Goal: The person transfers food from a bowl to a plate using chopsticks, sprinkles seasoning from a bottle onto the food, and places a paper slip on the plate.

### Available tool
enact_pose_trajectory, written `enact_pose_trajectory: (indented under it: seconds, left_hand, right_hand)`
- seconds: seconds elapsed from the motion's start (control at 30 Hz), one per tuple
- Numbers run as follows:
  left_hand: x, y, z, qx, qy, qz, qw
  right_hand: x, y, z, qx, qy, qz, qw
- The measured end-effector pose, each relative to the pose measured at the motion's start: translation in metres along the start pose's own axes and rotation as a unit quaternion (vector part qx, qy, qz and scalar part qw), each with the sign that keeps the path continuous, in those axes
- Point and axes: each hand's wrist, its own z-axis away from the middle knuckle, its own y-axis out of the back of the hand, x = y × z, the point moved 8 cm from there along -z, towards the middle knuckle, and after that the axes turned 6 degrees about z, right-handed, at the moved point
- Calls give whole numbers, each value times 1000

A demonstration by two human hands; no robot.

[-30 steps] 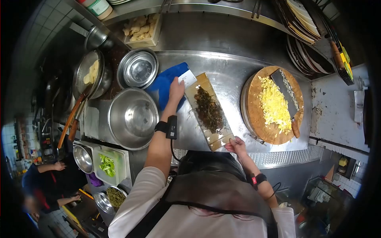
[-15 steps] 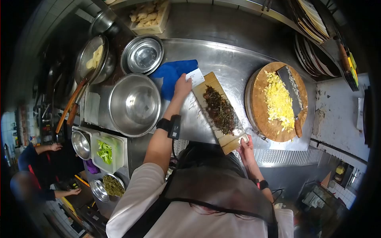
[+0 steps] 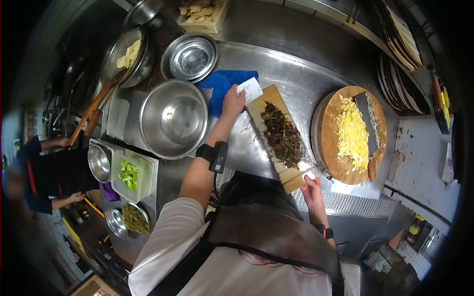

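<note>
My left hand (image 3: 233,102) pinches a white printed paper slip (image 3: 251,90) over a blue cloth (image 3: 216,101). Beside it lies the upper end of a tan rectangular board (image 3: 290,181), tilted across the steel counter. A dark, stringy, dried-looking heap (image 3: 282,135) covers the board's middle. At the board's lower right corner, my right hand (image 3: 312,190) grips the edge between thumb and fingers. To the right, a round wooden chopping block (image 3: 328,106) bears chopped yellow and white food (image 3: 351,133) and a cleaver (image 3: 363,116).
A large steel bowl (image 3: 173,118) and a smaller one (image 3: 190,58) stand left. Beyond are a strainer with pale slices (image 3: 129,54), a tub of green pieces (image 3: 129,175) and bowls (image 3: 115,223). Another person (image 3: 54,170) stands far left. A ginger tub (image 3: 202,25) is above.
The view has shifted, so the counter items appear displaced. My hands keep their holds on the slip and the board. The other person's arm has moved near the long wooden handle.
</note>
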Motion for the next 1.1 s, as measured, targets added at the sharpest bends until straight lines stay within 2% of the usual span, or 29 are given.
enact_pose_trajectory:
  seconds: [0.03,0.07,0.1,0.13,0.2,0.23,0.33,0.43,0.47,0.53,0.6,0.63,0.67,0.73,0.8,0.83,0.9,0.93,1.1]
  left_hand:
    - [-9,0,-7,6,5,2,1000]
    - [-12,4,-13,20,-9,68,997]
    - [-17,11,-13,37,-21,133,990]
    - [-26,15,-11,49,-14,133,990]
    - [6,42,16,60,37,251,965]
    - [13,52,27,86,15,298,950]
    - [25,79,65,101,32,342,934]
    - [12,98,113,176,16,389,904]
    - [4,107,133,209,8,400,893]
    - [-17,117,179,267,45,420,866]
    - [-25,129,241,372,24,430,823]
    - [-35,132,277,398,41,408,821]
    - [-43,136,310,417,58,389,819]
    - [-37,140,383,498,83,401,764]
    - [-46,145,457,563,60,391,726]
    - [-51,150,497,584,82,373,717]
    - [-60,158,580,648,105,347,670]
    - [-37,148,597,668,122,340,651]
    - [-73,129,784,783,112,334,512]
  right_hand:
    - [-8,-3,3,16,20,1,1000]
    - [-18,-10,6,31,39,2,999]
    - [-24,-8,9,24,36,-1,999]
    - [-28,-5,9,16,26,6,1000]
    - [-45,0,8,8,60,6,998]
    - [-60,-16,12,-1,70,20,997]
    - [-93,-24,14,-43,83,62,994]
    - [-118,-7,2,-58,75,98,991]
    - [-126,-18,2,-91,78,124,985]
    - [-136,-10,-13,-114,52,177,976]
    - [-139,-29,-22,-171,23,200,965]
    - [-133,-32,-36,-226,-2,213,951]
    - [-126,-62,-22,-246,-31,213,945]
    - [-109,-95,-16,-367,-74,243,895]
    - [-85,-106,-14,-396,-91,284,869]
    - [-72,-112,-10,-402,-93,316,854]
    - [-31,-148,45,-448,-155,326,818]
    - [-50,-162,64,-478,-177,333,794]
    - [75,-181,166,-566,-273,348,696]
